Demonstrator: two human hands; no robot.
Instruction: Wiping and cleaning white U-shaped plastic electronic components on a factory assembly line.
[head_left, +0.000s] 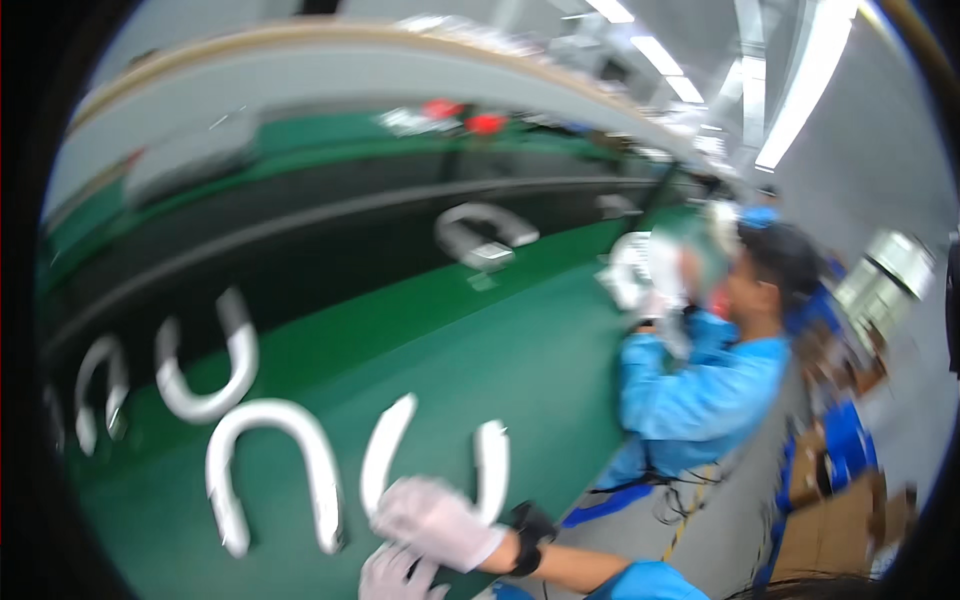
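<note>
A white U-shaped piece (pixel 491 465) lies on the green work surface, its two arms pointing away from me. My right hand (pixel 435 520), in a white glove with a black band at the wrist, is closed over its curved end, which it hides. Just below, my left hand (pixel 397 575), gloved too, shows partly at the lower edge; its fingers look a little apart, with nothing seen in them. To the left rests another white U-shaped piece (pixel 275 412), curve away from me. Motion blur softens the fingers.
More U-shaped pieces lie farther left (pixel 210 400) and up the green belt (pixel 485 235). A co-worker in blue (pixel 710 390) handles white pieces at the right. Behind the belt runs a dark ledge with a shelf above. Cardboard boxes (pixel 830 540) stand on the floor at right.
</note>
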